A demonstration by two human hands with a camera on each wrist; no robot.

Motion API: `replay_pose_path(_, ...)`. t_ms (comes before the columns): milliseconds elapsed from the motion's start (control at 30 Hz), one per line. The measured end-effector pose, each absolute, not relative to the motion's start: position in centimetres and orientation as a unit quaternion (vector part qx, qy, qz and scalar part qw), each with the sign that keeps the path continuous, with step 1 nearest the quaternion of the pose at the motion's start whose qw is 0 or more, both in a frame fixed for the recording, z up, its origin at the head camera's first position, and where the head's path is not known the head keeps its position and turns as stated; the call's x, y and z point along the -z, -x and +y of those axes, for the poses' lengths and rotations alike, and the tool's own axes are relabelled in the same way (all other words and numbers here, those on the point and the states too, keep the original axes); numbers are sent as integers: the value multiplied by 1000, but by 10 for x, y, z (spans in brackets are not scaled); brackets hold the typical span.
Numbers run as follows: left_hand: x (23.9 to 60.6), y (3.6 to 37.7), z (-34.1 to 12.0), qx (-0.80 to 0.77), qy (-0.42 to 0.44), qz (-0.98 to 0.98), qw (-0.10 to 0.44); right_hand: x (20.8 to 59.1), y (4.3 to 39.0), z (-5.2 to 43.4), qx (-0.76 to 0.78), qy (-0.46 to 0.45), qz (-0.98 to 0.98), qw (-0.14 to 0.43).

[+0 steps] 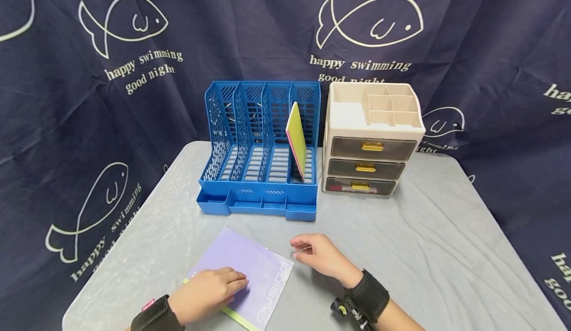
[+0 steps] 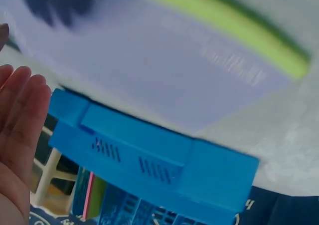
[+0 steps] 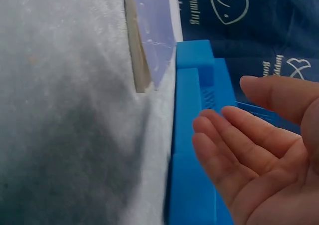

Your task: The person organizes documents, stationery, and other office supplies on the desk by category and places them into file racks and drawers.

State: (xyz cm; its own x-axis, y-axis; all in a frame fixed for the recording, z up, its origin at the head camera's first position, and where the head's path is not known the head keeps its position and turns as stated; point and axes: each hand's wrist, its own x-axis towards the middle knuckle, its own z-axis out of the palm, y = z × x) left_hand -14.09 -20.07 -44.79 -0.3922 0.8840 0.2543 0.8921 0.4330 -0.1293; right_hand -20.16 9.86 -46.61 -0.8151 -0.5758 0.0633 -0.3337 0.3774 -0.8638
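A purple notebook point(image 1: 263, 266) with a lime-green spine edge lies flat on the table, turned at an angle. Over its left part is my left hand point(image 1: 209, 291), fingers extended; in the left wrist view that hand point(image 2: 20, 145) shows straight fingers with nothing gripped. Whether its fingertips touch the cover is hard to tell. Just off the notebook's right corner hovers my right hand point(image 1: 323, 256). Its fingers are loosely bent and hold nothing, as the right wrist view of the hand point(image 3: 264, 160) confirms.
Behind the notebook stands a blue file rack point(image 1: 256, 190) with upright slots and small front trays. A yellow-green booklet point(image 1: 297, 140) leans in its rightmost slot. To the right is a cream drawer unit point(image 1: 374, 123) with gold handles. A dark fish-print curtain point(image 1: 250, 33) hangs behind.
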Motion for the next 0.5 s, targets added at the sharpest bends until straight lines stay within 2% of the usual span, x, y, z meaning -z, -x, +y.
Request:
replay_pose_path(200,456,132,-208,33,525,-840,129,472,209,81,469,288,826,117)
replay_pose_path(500,466,129,-212,47,533,-843,56,474,208,64,416,303,849,121)
